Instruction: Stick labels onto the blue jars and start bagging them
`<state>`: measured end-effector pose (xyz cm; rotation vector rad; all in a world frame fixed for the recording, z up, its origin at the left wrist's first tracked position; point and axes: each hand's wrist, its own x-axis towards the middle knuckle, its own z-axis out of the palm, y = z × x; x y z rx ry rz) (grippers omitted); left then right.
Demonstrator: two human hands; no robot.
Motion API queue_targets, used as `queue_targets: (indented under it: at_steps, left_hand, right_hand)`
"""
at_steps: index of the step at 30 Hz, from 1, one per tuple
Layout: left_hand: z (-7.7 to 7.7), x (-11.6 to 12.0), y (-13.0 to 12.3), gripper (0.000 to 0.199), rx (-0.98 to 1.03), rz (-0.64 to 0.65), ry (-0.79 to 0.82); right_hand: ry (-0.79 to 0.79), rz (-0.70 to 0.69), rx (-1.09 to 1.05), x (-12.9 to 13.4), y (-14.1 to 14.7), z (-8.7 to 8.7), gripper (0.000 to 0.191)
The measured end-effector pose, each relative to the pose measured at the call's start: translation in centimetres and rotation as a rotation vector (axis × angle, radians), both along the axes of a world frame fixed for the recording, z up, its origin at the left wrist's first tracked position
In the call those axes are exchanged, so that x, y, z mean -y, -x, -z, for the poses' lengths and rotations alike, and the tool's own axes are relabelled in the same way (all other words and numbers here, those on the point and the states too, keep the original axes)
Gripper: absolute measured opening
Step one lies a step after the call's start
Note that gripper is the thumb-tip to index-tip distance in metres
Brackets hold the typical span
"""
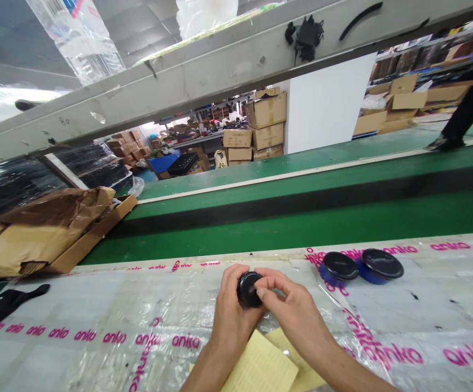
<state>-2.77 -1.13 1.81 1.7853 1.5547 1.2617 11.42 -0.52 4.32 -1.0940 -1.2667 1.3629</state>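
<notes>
Two hands meet over the plastic-covered table (77,310): the left hand (230,313) curls closed around a small black round part (248,288), and the right hand (287,305) pinches its front edge with thumb and fingertips. Yellow paper sheets (261,367) lie beneath the wrists, and two black discs (361,265) rest further right, near the green conveyor belt (302,218).

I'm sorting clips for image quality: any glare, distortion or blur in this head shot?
Head view: wide-angle lens tilts and bows the overhead beam; soft glare on the clear printed plastic sheet; left hand, right hand and the black round part are reasonably sharp; distant cardboard boxes look softer.
</notes>
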Motion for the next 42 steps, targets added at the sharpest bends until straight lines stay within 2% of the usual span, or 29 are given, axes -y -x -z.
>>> queue_targets:
  at_steps: [14, 26, 35, 42]
  left_hand:
    - [0.0, -0.1, 0.0, 0.046, 0.038, -0.010, 0.047]
    - [0.3, 0.0, 0.1, 0.054, 0.041, 0.007, 0.039]
    - [0.4, 0.1, 0.1, 0.056, 0.018, 0.030, 0.020]
    - [0.3, 0.1, 0.2, 0.052, 0.031, 0.047, 0.011]
  right_hand:
    - [-0.011, 0.011, 0.008, 0.1, 0.1, 0.6, 0.019]
    - [-0.047, 0.011, -0.022, 0.2, 0.3, 1.3, 0.014]
    - [-0.115, -0.021, 0.039, 0.2, -0.1, 0.7, 0.018]
    - [-0.103, -0.043, 0.063, 0.1, -0.3, 0.4, 0.018]
